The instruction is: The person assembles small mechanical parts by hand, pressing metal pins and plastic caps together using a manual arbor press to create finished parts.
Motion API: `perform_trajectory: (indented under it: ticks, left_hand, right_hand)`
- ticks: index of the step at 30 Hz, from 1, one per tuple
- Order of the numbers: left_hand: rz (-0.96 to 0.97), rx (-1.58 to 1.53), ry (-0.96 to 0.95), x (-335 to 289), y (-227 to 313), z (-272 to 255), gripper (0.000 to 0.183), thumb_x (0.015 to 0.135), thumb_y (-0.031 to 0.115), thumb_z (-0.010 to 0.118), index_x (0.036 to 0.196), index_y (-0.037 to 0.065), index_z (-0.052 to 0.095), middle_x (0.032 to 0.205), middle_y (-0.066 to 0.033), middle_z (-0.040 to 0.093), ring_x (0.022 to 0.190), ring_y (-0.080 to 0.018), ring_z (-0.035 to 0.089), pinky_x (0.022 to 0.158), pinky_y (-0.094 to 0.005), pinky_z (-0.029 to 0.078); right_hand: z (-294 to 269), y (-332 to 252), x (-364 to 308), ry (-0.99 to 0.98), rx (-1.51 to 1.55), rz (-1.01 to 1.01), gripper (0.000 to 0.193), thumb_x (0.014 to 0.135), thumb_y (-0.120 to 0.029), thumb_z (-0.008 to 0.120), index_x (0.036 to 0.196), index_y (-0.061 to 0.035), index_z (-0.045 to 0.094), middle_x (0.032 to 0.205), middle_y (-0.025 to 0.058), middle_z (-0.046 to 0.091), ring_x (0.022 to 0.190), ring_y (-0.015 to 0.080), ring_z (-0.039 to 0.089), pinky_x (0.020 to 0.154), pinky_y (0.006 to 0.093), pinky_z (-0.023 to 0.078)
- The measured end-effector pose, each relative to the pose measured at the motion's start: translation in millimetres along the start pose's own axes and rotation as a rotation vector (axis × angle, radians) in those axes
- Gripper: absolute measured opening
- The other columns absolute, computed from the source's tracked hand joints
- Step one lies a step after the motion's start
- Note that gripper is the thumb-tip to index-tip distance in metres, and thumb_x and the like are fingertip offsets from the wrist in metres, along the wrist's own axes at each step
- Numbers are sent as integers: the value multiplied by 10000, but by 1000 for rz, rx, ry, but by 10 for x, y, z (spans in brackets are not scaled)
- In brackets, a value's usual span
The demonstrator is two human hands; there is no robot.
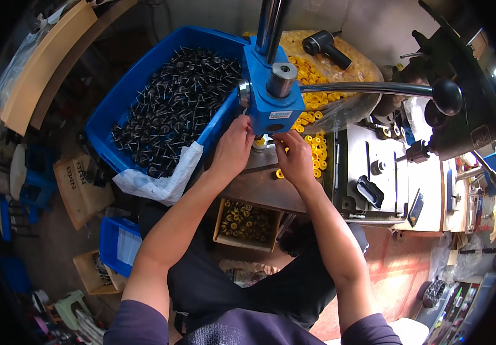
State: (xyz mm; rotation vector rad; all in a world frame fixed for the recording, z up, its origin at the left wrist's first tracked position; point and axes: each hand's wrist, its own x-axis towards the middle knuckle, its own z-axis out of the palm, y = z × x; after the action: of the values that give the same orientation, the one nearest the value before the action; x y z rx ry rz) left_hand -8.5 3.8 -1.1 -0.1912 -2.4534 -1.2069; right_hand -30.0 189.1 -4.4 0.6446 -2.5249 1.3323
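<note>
Both of my hands are under the head of a blue lever press (271, 109). My left hand (233, 146) is at the left of the press head, its fingers pressed together near the metal ram; whatever they hold is hidden. On the right, my right hand (295, 158) is curled in a pinch just below the head, its fingertips out of sight. Between the hands, a yellow cap (259, 144) sits under the press. Another yellow cap (280, 173) lies on the metal table beside my right hand.
Left of the press stands a blue bin (101, 129) full of black parts with metal shafts. Loose yellow caps (317, 152) spill from a plastic bag behind. The press lever (374, 87) reaches right, toward a drill press (460, 135). Below the table is a box (248, 247) of yellow-black parts.
</note>
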Motion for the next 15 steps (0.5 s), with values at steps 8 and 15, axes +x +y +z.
perform_trajectory:
  ticks: [8,15]
  left_hand:
    - [24,147,-129,-28,70,9,321,925,185,673,1135,-9,528,1140,-193,576,911,-425,651,743,-494,549]
    - [-155,84,-162,-99,113,-17,499,838,320,758,1163,10,540,1183,-179,575,1025,-373,648,866,-460,539]
  right_hand:
    - [-159,38,12,135,38,-10,180,853,25,666,1023,-18,709,916,143,669,753,292,671,689,370,531]
    - [-1662,-866,416,250,1360,-497,636,1075,-495,300,1394,21,490,1351,200,568,1269,358,544,1114,525,398]
